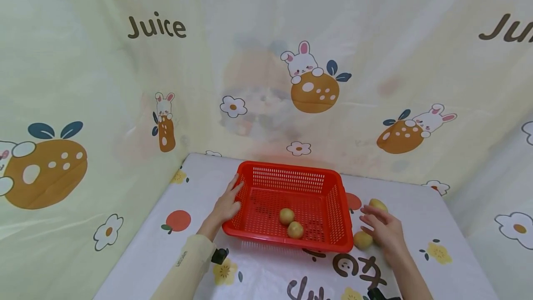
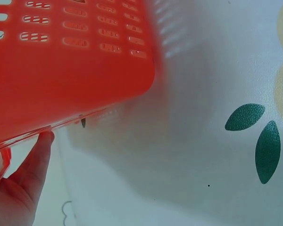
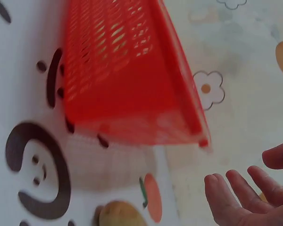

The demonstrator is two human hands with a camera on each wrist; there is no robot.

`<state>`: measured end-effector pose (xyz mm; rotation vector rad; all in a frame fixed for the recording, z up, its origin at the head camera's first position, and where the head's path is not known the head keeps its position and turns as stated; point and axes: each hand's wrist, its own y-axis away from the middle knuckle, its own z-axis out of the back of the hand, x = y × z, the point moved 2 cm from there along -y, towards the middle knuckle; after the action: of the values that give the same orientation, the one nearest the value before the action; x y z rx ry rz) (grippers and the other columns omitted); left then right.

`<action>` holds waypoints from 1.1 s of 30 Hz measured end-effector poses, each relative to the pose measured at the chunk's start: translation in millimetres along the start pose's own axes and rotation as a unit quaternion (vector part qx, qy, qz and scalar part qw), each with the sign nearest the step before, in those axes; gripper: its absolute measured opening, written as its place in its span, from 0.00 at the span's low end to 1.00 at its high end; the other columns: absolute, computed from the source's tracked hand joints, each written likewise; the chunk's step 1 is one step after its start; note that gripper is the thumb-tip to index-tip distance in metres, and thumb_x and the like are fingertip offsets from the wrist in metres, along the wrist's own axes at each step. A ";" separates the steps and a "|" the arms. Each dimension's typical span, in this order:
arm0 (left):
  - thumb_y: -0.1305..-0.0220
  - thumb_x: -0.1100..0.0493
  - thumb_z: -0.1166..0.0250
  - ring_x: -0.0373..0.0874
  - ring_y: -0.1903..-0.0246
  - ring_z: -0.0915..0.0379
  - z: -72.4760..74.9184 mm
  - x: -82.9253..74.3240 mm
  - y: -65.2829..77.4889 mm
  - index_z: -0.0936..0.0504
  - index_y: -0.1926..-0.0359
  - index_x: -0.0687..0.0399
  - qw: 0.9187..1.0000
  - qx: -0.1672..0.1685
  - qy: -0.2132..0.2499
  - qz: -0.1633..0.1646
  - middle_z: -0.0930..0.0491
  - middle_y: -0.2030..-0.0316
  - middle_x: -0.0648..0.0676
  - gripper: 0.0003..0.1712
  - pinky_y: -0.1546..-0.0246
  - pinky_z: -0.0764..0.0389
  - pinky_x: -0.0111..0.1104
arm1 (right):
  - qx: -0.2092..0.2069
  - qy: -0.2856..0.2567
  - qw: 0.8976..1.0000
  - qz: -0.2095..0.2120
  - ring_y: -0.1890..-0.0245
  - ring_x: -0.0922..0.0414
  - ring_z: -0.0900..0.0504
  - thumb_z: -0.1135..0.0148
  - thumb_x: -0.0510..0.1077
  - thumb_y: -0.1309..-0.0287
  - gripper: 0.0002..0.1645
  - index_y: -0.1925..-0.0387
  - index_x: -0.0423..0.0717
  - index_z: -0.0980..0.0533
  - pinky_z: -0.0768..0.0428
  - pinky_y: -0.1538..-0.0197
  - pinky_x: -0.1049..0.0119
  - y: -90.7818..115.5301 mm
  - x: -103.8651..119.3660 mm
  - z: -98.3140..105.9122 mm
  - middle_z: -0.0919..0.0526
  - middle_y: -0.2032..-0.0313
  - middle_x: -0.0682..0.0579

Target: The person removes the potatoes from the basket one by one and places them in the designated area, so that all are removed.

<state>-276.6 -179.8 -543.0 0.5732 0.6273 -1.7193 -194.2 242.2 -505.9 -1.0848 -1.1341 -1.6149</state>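
Observation:
A red plastic basket (image 1: 287,240) with slotted walls sits on the table. Two round yellow-brown pieces, perhaps potatoes, lie in it: one (image 1: 287,216) just behind the other (image 1: 295,230). My left hand (image 1: 226,206) grips the basket's left rim; in the left wrist view a finger (image 2: 37,155) lies against the rim. To the right of the basket, my right hand (image 1: 385,230) hovers with spread, slightly bent fingers and nothing in its grasp. Near it lie a similar piece (image 1: 378,205) behind and another (image 1: 363,240) by the basket's front right corner. The hand may cover more.
A white printed cloth (image 1: 145,263) covers the table. Pale printed curtains (image 1: 258,59) hang behind and at both sides, close to the basket's far edge. Black straps (image 1: 219,256) show at the wrists.

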 end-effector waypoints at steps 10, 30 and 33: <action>0.45 0.69 0.48 0.56 0.27 0.51 0.1 0.4 0.4 0.39 0.27 0.63 1.000 0.002 0.006 0.010 0.57 0.22 0.53 0.41 0.42 0.29 0.55 | 0.053 -0.035 0.998 0.021 0.56 0.64 0.17 0.52 0.41 0.28 0.30 0.30 0.32 0.40 0.19 0.52 0.66 -4.6 21.4 -35.5 0.30 0.35 0.34; 0.43 0.70 0.47 0.55 0.27 0.50 0.6 0.1 0.3 0.40 0.26 0.61 1.000 0.005 0.013 0.018 0.57 0.22 0.52 0.40 0.42 0.28 0.55 | 0.103 -0.023 0.994 0.016 0.41 0.38 0.26 0.51 0.39 0.29 0.24 0.36 0.31 0.32 0.19 0.49 0.51 -12.3 15.9 -114.4 0.29 0.39 0.30; 0.43 0.69 0.47 0.55 0.27 0.50 0.6 0.5 -0.6 0.40 0.26 0.62 1.000 0.005 0.012 0.014 0.57 0.22 0.52 0.40 0.42 0.28 0.54 | 0.111 -0.028 0.993 0.015 0.40 0.36 0.28 0.51 0.37 0.30 0.24 0.37 0.30 0.33 0.21 0.48 0.48 -13.5 12.6 -125.4 0.30 0.39 0.29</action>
<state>-277.3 -180.4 -542.8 0.6077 0.6246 -1.6919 -231.8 122.4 -522.9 -1.0018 -1.2950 -1.4033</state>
